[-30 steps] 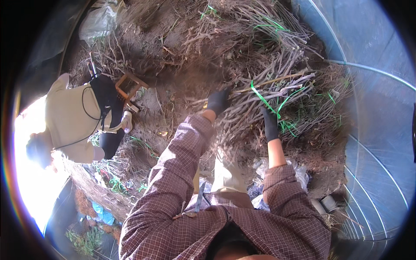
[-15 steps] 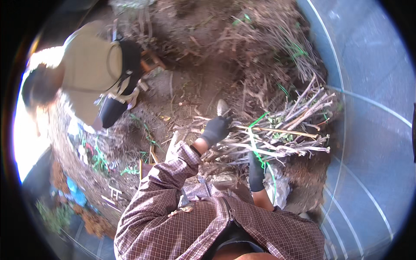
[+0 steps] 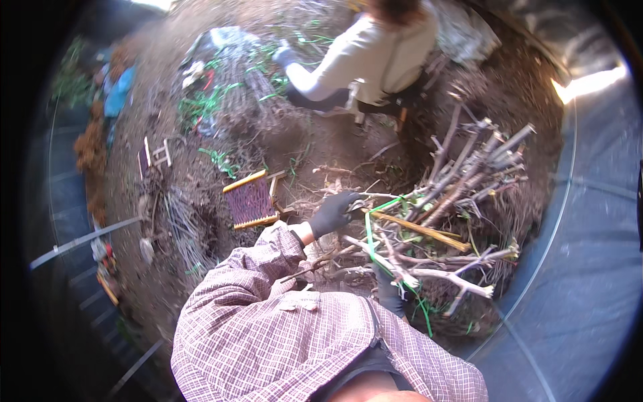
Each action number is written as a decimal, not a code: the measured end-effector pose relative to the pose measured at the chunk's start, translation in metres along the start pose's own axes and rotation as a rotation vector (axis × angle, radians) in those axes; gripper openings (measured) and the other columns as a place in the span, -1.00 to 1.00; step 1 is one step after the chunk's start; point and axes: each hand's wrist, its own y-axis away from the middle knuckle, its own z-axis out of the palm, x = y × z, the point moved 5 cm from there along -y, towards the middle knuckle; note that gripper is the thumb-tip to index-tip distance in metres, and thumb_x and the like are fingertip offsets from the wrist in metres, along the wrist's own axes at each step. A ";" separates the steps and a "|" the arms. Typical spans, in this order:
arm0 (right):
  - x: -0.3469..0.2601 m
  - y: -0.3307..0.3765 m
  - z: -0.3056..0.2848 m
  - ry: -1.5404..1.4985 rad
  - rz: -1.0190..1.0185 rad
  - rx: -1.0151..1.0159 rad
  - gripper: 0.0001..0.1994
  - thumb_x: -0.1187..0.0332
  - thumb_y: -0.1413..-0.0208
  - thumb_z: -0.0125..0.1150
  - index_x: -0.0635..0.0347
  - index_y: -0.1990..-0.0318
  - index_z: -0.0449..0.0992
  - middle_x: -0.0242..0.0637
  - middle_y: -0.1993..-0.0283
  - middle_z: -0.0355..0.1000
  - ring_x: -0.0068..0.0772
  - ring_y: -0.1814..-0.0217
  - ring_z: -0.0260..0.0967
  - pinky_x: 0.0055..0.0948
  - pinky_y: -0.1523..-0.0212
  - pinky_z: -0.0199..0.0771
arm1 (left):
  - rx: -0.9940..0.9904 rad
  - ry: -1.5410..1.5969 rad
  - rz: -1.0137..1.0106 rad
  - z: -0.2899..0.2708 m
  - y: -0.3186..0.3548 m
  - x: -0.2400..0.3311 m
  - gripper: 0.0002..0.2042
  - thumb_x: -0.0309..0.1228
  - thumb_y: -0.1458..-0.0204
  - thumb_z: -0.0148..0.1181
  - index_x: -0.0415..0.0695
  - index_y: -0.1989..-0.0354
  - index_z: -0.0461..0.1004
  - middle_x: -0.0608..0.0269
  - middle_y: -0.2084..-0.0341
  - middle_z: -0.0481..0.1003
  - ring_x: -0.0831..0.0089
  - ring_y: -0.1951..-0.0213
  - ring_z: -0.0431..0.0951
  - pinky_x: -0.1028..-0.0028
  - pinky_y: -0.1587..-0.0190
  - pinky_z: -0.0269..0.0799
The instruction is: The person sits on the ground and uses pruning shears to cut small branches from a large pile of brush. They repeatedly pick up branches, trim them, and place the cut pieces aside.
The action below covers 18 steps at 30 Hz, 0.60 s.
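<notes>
A bundle of cut branches (image 3: 462, 181) lies in front of me, its thick ends pointing right. A green strap (image 3: 368, 231) runs around it, with a loose tail hanging on the near side. My left hand (image 3: 333, 213), in a dark glove, is closed at the bundle's left side, its fingers curled over thin branches beside the strap. Low against the near side, close to the strap, is my right hand (image 3: 390, 293), also in a dark glove. Branches cover its fingers, so its grip does not show. A yellowish stick (image 3: 422, 230) lies across the top under the strap.
Another person (image 3: 375, 60) sits at the far side, a gloved hand by green straps and thin branches. A low stool with a woven seat (image 3: 251, 201) stands left of my arm. More branches (image 3: 187, 231) lie further left. Dark sheeting (image 3: 569, 268) rises on the right.
The view has swung round, so the other person now appears at the top centre and the woven stool shows whole. Both my hands stay at the strapped bundle.
</notes>
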 end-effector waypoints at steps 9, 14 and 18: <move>-0.137 -0.057 0.165 0.389 -0.380 -0.535 -0.58 0.25 -0.03 0.33 0.16 -0.05 0.47 -0.12 0.17 0.54 -0.23 0.22 0.53 -0.31 0.23 0.45 | 0.593 0.206 -0.440 -0.125 0.162 -0.093 -0.73 -0.37 -0.10 0.13 -0.23 0.05 0.48 -0.02 0.19 0.55 0.24 0.13 0.57 0.25 0.04 0.47; -0.220 -0.097 0.290 0.422 -0.584 -0.712 -0.51 0.20 0.04 0.38 0.08 -0.08 0.45 -0.11 0.23 0.55 -0.22 0.28 0.54 -0.28 0.29 0.46 | 0.734 -0.710 -0.510 -0.190 0.236 -0.167 -0.72 -0.34 -0.16 0.11 -0.26 0.05 0.45 -0.03 0.22 0.53 0.18 0.16 0.55 0.21 0.10 0.44; -0.263 -0.169 0.405 0.250 -0.672 -0.744 -0.46 0.13 0.07 0.42 -0.01 -0.12 0.50 -0.18 0.25 0.55 -0.34 0.29 0.51 -0.31 0.24 0.49 | 1.101 0.143 -0.549 -0.300 0.239 -0.241 -0.67 -0.25 -0.31 -0.06 -0.27 -0.03 0.39 -0.02 0.17 0.53 0.25 0.26 0.47 0.23 0.18 0.39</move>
